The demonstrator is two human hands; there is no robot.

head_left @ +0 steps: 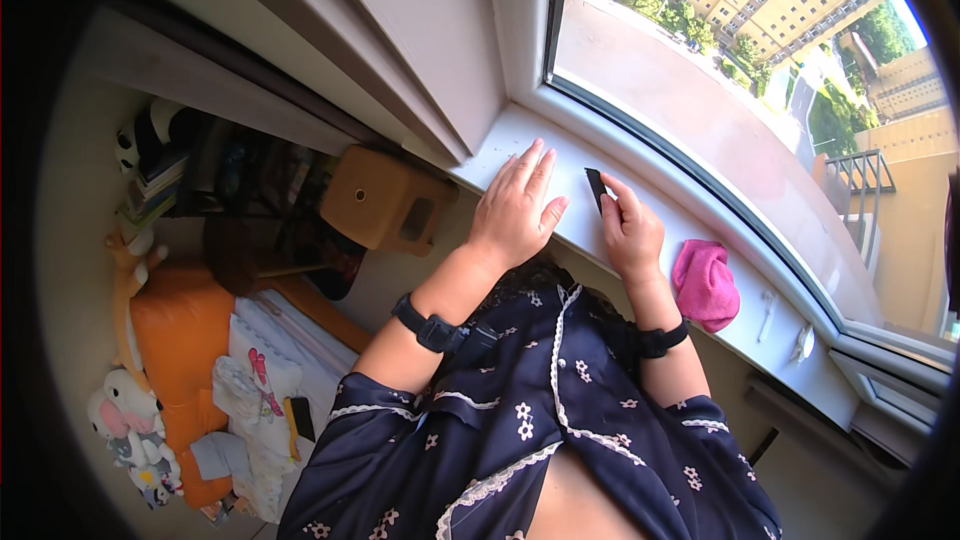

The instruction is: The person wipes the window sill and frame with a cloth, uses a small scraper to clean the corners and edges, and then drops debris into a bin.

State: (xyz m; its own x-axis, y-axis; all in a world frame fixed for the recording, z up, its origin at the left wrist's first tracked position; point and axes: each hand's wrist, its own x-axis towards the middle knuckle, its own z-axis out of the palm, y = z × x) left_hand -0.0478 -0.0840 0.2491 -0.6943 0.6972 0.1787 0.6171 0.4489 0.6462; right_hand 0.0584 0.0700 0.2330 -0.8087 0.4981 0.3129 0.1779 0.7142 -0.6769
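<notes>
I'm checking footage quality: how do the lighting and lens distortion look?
Head view: strong daylight brightens the windowsill; the window frame bows, fisheye-style; the books at far left sit in shade; the black strip looks reasonably sharp.

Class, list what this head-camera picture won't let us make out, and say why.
In the head view:
Lower end of the flat black strip: hidden by the right hand.
Palm of the left hand: hidden by its back.
White windowsill beneath the crumpled pink cloth: covered.
What the slim white stick-shaped object is: too small.
</notes>
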